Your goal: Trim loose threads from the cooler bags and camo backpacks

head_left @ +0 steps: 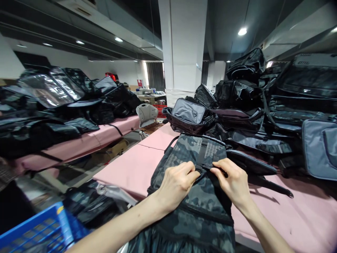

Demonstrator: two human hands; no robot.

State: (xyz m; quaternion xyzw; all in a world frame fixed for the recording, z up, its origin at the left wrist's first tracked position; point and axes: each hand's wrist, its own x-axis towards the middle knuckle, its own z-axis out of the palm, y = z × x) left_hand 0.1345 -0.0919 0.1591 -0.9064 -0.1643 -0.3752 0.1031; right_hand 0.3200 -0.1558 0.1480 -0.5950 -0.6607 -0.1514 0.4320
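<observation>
A dark camouflage backpack (210, 211) lies in front of me, its upper part on the pink table and its lower part hanging over the near edge. My left hand (181, 179) is closed around a black strap (200, 170) at the middle of the bag. Just to the right, my right hand (233, 177) pinches a thin black piece, seemingly the strap's other part, between thumb and fingers. The fingers of both hands cover much of what they hold, so I cannot tell whether the two parts are joined.
Dark bags with grey linings (188, 110) are heaped behind and right on the pink table (126, 160). Another bag pile (52, 91) covers a table at left. A blue crate (61, 225) stands at lower left; a grey chair (146, 114) and white pillar (183, 45) are beyond.
</observation>
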